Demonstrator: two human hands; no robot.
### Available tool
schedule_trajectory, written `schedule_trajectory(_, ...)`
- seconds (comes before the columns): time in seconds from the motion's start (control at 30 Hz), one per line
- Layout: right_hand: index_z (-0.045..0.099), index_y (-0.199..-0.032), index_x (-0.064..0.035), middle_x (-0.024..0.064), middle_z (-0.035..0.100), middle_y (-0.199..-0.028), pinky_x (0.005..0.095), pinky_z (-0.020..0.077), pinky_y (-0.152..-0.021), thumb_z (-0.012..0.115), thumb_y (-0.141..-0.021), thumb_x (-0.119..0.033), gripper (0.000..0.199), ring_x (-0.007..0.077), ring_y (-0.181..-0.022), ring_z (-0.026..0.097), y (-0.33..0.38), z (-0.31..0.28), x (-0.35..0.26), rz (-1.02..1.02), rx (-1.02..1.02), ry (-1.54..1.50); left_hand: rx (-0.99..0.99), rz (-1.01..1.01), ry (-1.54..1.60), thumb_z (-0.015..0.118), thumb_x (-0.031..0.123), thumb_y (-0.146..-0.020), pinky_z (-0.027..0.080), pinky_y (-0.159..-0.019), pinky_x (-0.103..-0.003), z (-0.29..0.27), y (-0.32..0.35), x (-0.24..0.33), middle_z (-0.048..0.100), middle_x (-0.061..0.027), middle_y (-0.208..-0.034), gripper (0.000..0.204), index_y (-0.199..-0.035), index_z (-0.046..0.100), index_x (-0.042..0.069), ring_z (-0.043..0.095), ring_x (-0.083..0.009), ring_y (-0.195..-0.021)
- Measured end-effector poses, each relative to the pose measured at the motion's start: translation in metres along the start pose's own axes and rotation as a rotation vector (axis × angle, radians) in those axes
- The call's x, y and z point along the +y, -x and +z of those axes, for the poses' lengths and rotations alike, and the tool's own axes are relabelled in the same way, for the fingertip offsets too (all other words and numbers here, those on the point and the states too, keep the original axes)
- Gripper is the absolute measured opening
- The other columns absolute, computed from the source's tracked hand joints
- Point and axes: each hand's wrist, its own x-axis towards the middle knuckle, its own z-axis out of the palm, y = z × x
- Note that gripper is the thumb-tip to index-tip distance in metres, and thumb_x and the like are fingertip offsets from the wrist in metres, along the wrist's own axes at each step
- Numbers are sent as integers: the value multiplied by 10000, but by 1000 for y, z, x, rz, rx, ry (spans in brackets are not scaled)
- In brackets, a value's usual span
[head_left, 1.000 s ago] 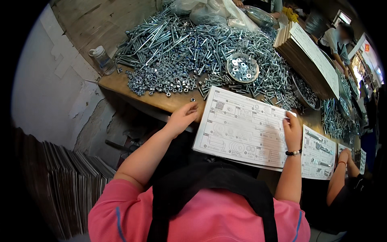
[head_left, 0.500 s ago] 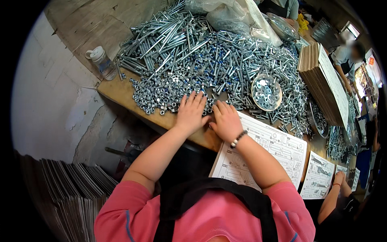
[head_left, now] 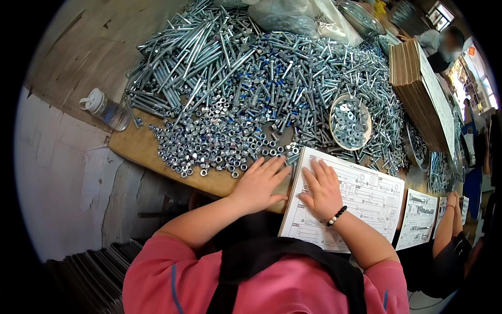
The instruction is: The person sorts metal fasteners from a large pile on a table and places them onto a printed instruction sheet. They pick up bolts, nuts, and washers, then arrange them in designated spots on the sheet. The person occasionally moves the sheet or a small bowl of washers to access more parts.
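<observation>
My left hand (head_left: 260, 183) lies palm down at the table's front edge (head_left: 137, 144), fingers spread, just short of a heap of hex nuts (head_left: 201, 144). Nothing shows in it. A stack of printed sheets (head_left: 374, 209) with line drawings of hardware lies to its right. My right hand (head_left: 322, 191), wearing a beaded bracelet (head_left: 337, 215), rests flat on the top sheet with its fingers apart. Behind the nuts spreads a large pile of bolts (head_left: 293, 73), with longer ones (head_left: 188, 47) at the far left. A round bowl (head_left: 368, 128) of flat washers (head_left: 348, 123) sits among the bolts.
A water bottle (head_left: 107, 110) stands at the table's left corner. Tall cardboard stacks rise at the right (head_left: 408, 73) and lower left (head_left: 94, 277). Plastic bags (head_left: 285, 15) and a metal bowl (head_left: 361, 18) lie at the back. Another person's hands (head_left: 454, 201) are at the right, beside more sheets (head_left: 417, 220).
Both hands have drawn back from the nuts. My right hand has moved right, from the table onto the printed sheets. The view has shifted slightly.
</observation>
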Motion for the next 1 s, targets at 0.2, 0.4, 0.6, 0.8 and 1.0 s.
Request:
schedule_trajectory(0.2,455,-1253,-82,174,379,-1324,482,224,-1034,625,-742,-373,613,341,-1252,315,2,1,1,9,29,-3,358,-258,-184,660,337,-730,344,-938,-440,-39,-33,-64,489,-155,-1213,555,-1178,505,49,454,-333,-1115)
schedule_trajectory(0.4,444,-1266,-78,180,367,-1338,485,212,-1036,607,-767,-371,602,345,-1261,305,4,3,5,-20,28,1,348,-461,-325,661,442,-710,327,-941,-431,-31,-60,-69,481,-187,-1168,627,-1228,500,128,446,-325,-1092)
schedule_trajectory(0.6,440,-1273,-86,170,355,-1348,488,199,-1041,585,-780,-390,597,341,-1275,274,7,5,11,-29,55,-17,370,-444,-284,680,444,-688,350,-931,-423,-22,-60,-55,484,-164,-1173,613,-1192,533,128,445,-333,-1101)
schedule_trajectory(0.8,449,-1265,-89,165,371,-1334,518,194,-1033,576,-787,-387,577,347,-1260,288,12,13,14,-106,139,-75,391,-519,-308,682,416,-692,364,-927,-420,-16,-58,-47,480,-178,-1180,580,-1172,546,120,467,-340,-1079)
schedule_trajectory(1.0,447,-1263,-91,160,376,-1337,524,184,-1034,559,-796,-399,570,346,-1269,280,22,15,16,-133,128,-104,349,-451,-377,687,386,-696,368,-923,-407,-3,-52,-26,513,-137,-1150,529,-1138,565,122,465,-327,-1075)
